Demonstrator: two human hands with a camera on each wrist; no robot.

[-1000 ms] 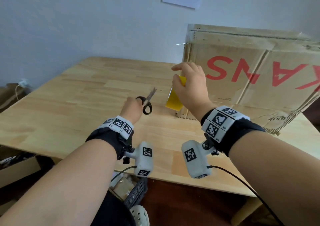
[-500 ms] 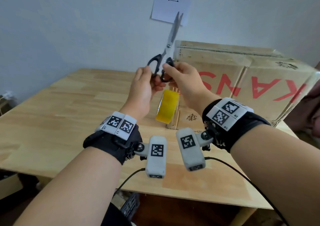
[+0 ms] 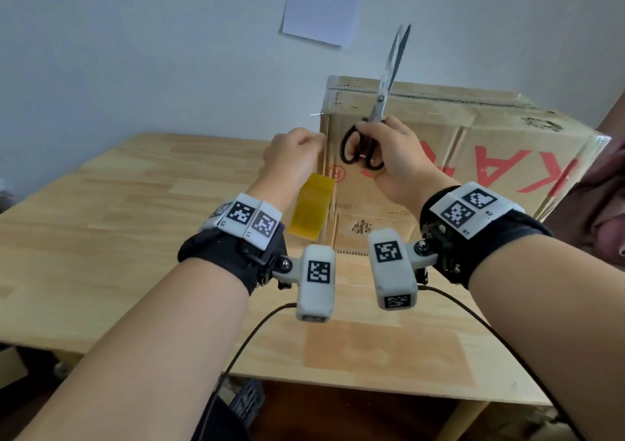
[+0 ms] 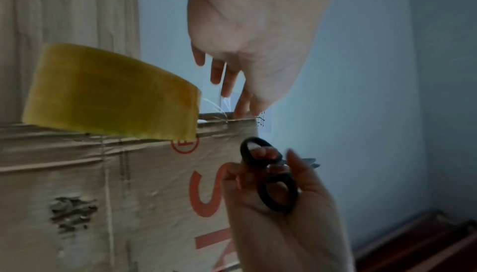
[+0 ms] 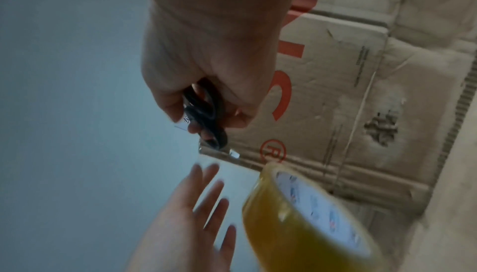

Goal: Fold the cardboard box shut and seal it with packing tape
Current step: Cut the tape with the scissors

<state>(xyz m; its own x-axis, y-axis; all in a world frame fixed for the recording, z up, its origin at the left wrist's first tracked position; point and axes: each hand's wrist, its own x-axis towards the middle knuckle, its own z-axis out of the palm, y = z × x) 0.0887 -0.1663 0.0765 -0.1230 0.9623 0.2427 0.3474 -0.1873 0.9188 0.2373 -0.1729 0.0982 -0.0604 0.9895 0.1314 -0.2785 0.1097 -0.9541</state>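
- The scissors (image 3: 378,112) are gripped by the right hand (image 3: 395,163), fingers threaded through the black handle loops; the blades are pointed up and nearly closed.
- In the left wrist view the same loops (image 4: 271,176) are seen with fingertips pushed through them.
- The left hand (image 3: 294,159) is raised beside the box's near vertical corner; its fingers (image 5: 206,192) are seen straight and spread in the right wrist view, nothing being clasped by them.
- Whether a strip of tape is touched by the left fingertips cannot be told.
- The yellow tape roll (image 3: 313,208) is seen just below the left hand, against the corner of the cardboard box (image 3: 473,156); what supports it cannot be told.
- The box is stood on the wooden table (image 3: 135,224), red lettering on its front face.
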